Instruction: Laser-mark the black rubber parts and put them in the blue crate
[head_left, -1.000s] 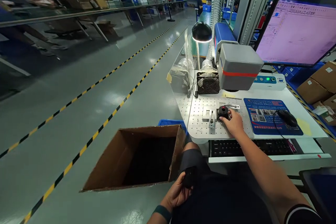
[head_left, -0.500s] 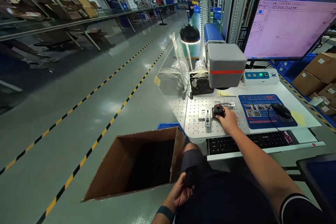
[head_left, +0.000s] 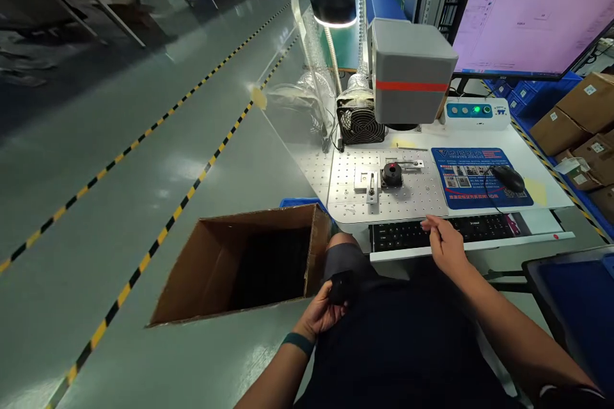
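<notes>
A small round black part [head_left: 392, 174] sits on the perforated metal plate [head_left: 345, 201], against metal stop brackets [head_left: 371, 186], with a red light spot on its top. My right hand [head_left: 446, 243] is over the front of the black keyboard [head_left: 400, 236], apart from that part. It looks empty, its fingers loosely extended. Low by my lap, my left hand [head_left: 323, 310] grips another black part [head_left: 341, 286]; its shape is hard to make out against the dark clothing. Above the plate hangs a grey machine head [head_left: 412, 70] with a red stripe.
An open cardboard box [head_left: 192, 275] with dark contents stands left of my leg. A mouse [head_left: 508, 177] rests on a blue mat [head_left: 472, 188]. Behind the plate are a fan [head_left: 361, 124] and a lit lamp [head_left: 332, 0]. A monitor [head_left: 532, 13] stands at right.
My right hand has let go of the round black part on the plate and drawn back toward me. The left hand still holds its black part. The view has tilted down.
</notes>
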The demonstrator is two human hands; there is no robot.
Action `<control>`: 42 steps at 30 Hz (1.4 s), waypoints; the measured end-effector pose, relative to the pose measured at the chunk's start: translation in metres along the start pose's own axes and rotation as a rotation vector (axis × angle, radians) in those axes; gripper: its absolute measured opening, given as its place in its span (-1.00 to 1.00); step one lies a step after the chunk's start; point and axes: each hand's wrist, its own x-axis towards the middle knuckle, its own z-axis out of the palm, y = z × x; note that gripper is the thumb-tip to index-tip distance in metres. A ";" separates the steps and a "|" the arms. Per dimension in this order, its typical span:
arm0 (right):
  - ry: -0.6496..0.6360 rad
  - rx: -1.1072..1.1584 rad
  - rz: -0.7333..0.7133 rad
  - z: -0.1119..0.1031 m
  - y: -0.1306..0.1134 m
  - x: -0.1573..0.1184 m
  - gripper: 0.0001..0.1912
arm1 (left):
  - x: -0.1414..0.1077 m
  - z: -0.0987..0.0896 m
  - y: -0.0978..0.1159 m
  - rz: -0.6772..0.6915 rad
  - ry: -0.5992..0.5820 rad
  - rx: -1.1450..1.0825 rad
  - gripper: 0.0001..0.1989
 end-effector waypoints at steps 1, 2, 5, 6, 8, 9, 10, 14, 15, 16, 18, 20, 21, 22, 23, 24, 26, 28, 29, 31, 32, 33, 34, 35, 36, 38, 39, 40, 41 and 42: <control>-0.032 0.004 0.004 0.000 0.001 -0.012 -0.60 | 0.002 -0.001 0.000 -0.004 -0.002 -0.002 -0.72; -0.052 0.002 0.008 0.002 0.002 -0.023 -0.59 | 0.003 -0.001 0.000 -0.006 -0.004 -0.001 -0.73; -0.057 -0.006 0.005 0.012 0.004 -0.042 -0.58 | 0.003 0.001 0.000 -0.007 -0.011 0.011 -0.74; -0.055 -0.009 0.003 0.014 0.005 -0.044 -0.57 | 0.003 0.002 0.000 -0.004 -0.014 0.017 -0.74; -0.056 -0.012 0.004 0.018 0.006 -0.047 -0.56 | 0.001 0.004 0.000 0.005 -0.018 0.028 -0.73; -0.056 -0.014 0.006 0.019 0.006 -0.047 -0.56 | 0.000 0.005 0.000 0.009 -0.020 0.034 -0.73; -0.052 -0.016 0.009 0.020 0.006 -0.047 -0.56 | -0.001 0.006 0.000 0.013 -0.022 0.038 -0.73; -0.048 -0.034 0.030 0.020 0.009 -0.047 -0.59 | -0.003 0.008 -0.001 0.019 -0.022 0.047 -0.72; -0.050 -0.039 0.035 0.020 0.009 -0.047 -0.59 | -0.003 0.008 -0.001 0.020 -0.023 0.046 -0.72; -0.051 -0.041 0.037 0.019 0.009 -0.046 -0.60 | -0.003 0.009 -0.001 0.021 -0.025 0.044 -0.72; -0.044 -0.039 0.028 0.018 0.008 -0.043 -0.61 | -0.003 0.009 -0.002 0.024 -0.028 0.038 -0.73; -0.026 -0.039 0.007 0.015 0.006 -0.038 -0.62 | -0.003 0.009 -0.002 0.023 -0.029 0.033 -0.73; -0.016 -0.042 -0.003 0.013 0.004 -0.033 -0.62 | -0.004 0.008 -0.002 0.022 -0.029 0.031 -0.72; -0.005 -0.048 -0.012 0.012 0.003 -0.028 -0.62 | -0.004 0.008 -0.002 0.020 -0.029 0.030 -0.71; 0.005 -0.056 -0.018 0.010 0.001 -0.022 -0.63 | -0.004 0.007 -0.002 0.018 -0.029 0.029 -0.71; 0.014 -0.062 -0.020 0.009 0.000 -0.015 -0.64 | -0.003 0.007 -0.002 0.017 -0.029 0.027 -0.71; 0.032 -0.073 -0.010 0.008 -0.003 0.001 -0.66 | -0.003 0.006 -0.002 0.013 -0.029 0.021 -0.71; 0.033 -0.083 0.012 0.008 -0.007 0.020 -0.66 | -0.003 0.004 -0.002 0.011 -0.027 0.014 -0.72; 0.029 -0.084 0.024 0.010 -0.009 0.030 -0.66 | -0.003 0.004 -0.002 0.011 -0.026 0.011 -0.73; 0.019 -0.075 0.041 0.015 -0.012 0.051 -0.65 | -0.002 0.002 -0.001 0.013 -0.025 0.012 -0.75; 0.014 -0.066 0.046 0.018 -0.013 0.062 -0.65 | -0.002 0.001 -0.001 0.016 -0.027 0.014 -0.75; 0.013 -0.059 0.052 0.023 -0.015 0.073 -0.64 | -0.001 0.000 -0.001 0.021 -0.029 0.016 -0.76; 0.010 -0.057 0.061 0.027 -0.016 0.083 -0.62 | -0.001 -0.001 -0.001 0.026 -0.030 0.017 -0.76; 0.008 -0.061 0.075 0.032 -0.017 0.093 -0.59 | -0.001 -0.003 -0.001 0.029 -0.029 0.018 -0.76; 0.005 -0.069 0.093 0.037 -0.017 0.102 -0.55 | -0.002 -0.004 -0.001 0.035 -0.029 0.020 -0.75; -0.004 -0.088 0.137 0.048 -0.019 0.118 -0.47 | -0.003 -0.005 -0.002 0.047 -0.030 0.025 -0.74; -0.011 -0.098 0.159 0.052 -0.020 0.124 -0.42 | -0.004 -0.005 -0.001 0.050 -0.029 0.027 -0.74; -0.021 -0.110 0.182 0.056 -0.021 0.130 -0.37 | -0.005 -0.005 -0.001 0.055 -0.028 0.026 -0.74; -0.031 -0.124 0.211 0.060 -0.022 0.136 -0.32 | -0.006 -0.004 -0.001 0.058 -0.028 0.022 -0.74; -0.042 -0.140 0.242 0.063 -0.023 0.141 -0.26 | -0.008 -0.002 -0.001 0.056 -0.025 0.018 -0.75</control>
